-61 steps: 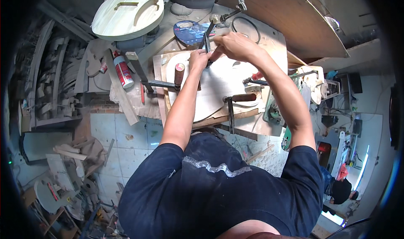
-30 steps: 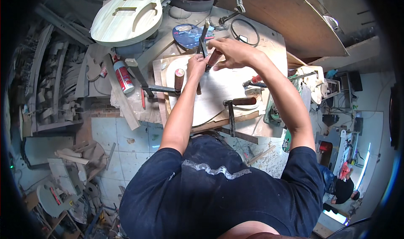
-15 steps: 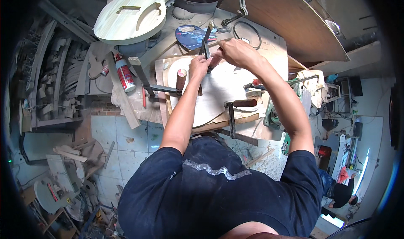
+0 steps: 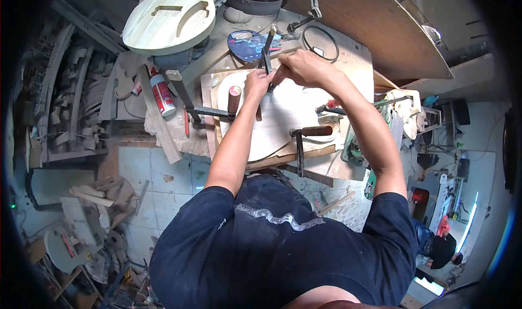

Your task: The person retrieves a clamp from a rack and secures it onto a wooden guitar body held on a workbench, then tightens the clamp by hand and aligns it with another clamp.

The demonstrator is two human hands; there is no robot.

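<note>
A pale flat wooden board [image 4: 275,125] lies on the bench with several bar clamps around its edges. At its far edge stands a dark metal bar clamp [image 4: 267,54]. My left hand [image 4: 258,84] is closed on this clamp near its sliding arm. Next to it, my right hand [image 4: 305,68] is bent downward, its fingers wrapped round the clamp's handle, which they mostly hide. A second clamp with an upright wooden handle [image 4: 234,99] grips the left side. A third clamp's handle [image 4: 316,131] lies sideways at the near edge, and another clamp [image 4: 331,109] sits at the right.
A guitar-shaped wooden body [image 4: 168,26] stands at the far left. Beside the bench's left edge are a red-and-white bottle [image 4: 162,95] and wood strips. A blue disc [image 4: 247,45] and black belt loop [image 4: 321,43] lie beyond. Another person [image 4: 441,250] is off to the right.
My right hand has turned a little around the handle, covering more of it. My left hand stays at the clamp.
</note>
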